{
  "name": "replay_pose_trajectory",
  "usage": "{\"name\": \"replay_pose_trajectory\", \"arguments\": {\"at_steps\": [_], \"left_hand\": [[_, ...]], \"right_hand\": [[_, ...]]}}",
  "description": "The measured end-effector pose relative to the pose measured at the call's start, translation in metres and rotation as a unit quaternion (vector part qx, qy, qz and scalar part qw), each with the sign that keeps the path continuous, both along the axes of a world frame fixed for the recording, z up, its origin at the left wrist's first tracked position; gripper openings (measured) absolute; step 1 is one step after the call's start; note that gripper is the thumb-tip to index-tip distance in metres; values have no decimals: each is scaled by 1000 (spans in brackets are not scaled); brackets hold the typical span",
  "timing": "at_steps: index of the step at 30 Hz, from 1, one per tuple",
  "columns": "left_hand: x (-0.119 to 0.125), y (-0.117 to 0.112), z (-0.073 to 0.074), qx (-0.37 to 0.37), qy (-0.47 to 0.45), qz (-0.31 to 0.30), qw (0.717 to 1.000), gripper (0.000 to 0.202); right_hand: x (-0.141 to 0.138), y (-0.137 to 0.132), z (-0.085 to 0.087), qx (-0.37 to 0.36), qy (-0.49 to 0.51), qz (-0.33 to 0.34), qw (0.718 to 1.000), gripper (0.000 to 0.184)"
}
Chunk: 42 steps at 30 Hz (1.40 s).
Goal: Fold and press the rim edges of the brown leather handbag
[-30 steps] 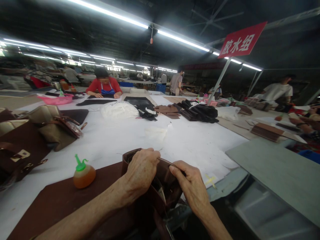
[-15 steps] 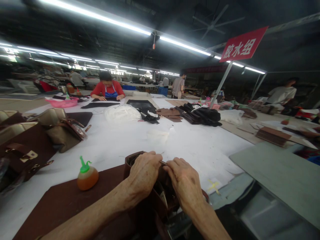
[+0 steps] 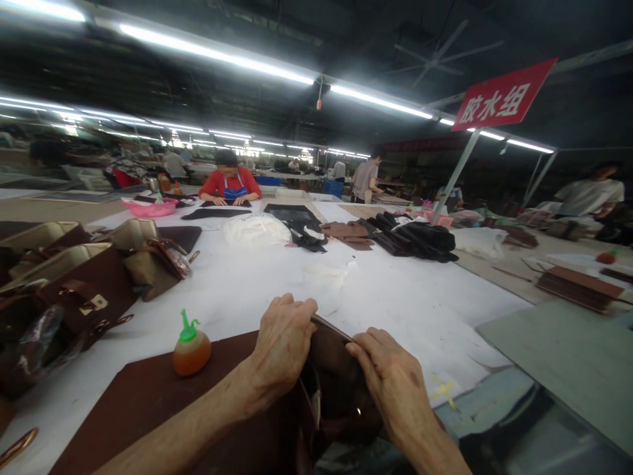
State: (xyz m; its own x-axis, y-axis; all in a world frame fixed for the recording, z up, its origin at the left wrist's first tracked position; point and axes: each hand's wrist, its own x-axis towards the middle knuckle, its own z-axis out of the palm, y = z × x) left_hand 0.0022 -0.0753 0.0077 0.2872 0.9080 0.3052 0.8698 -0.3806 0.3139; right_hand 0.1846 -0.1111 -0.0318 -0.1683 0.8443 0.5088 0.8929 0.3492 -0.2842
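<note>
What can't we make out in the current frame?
All in the head view:
- Held bag: base cut off by the bottom edge; inside lost in shadow.
- Left hand: its back hides the fingertips.
- Bag pile: cut off by the left edge.
- Far workers: too small.

Inspection of the wearer's own limbs. Left hand (image 3: 284, 340): bare, with rounded knuckles and fine creasing across the back; tendon lines faintly raised. Right hand (image 3: 390, 369): bare, of similar build, with a small roundish mark on the back. Left forearm (image 3: 198, 422): uncovered along the visible length, slender, smooth in outline. Right forearm (image 3: 435, 445): likewise uncovered, only a short section visible. Portions beyond the lower edge could not be inspected.
</note>
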Motion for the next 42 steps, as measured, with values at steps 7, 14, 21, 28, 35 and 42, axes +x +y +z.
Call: {"name": "replay_pose_trajectory", "arguments": {"at_steps": [7,14,21,28,35,42], "left_hand": [[4,6,-1,8,16,-28,999,18],[5,11,-6,13,-3,-28,1000,15],[4,12,-9,32,-13,-29,999,13],[3,13,-8,63,-5,-10,998,10],[-5,20,-8,-31,-48,-55,997,7],[-8,18,-8,-40,-52,-50,997,9]], "right_hand": [[1,0,1,-18,20,9,1000,25],[3,0,0,-19,21,12,1000,27],[1,-1,3,-33,32,16,999,29],[3,-1,4,-49,30,15,998,27],[3,4,12,-26,-81,-11,996,27],[-20,15,21,-74,-135,-32,987,23]]}}
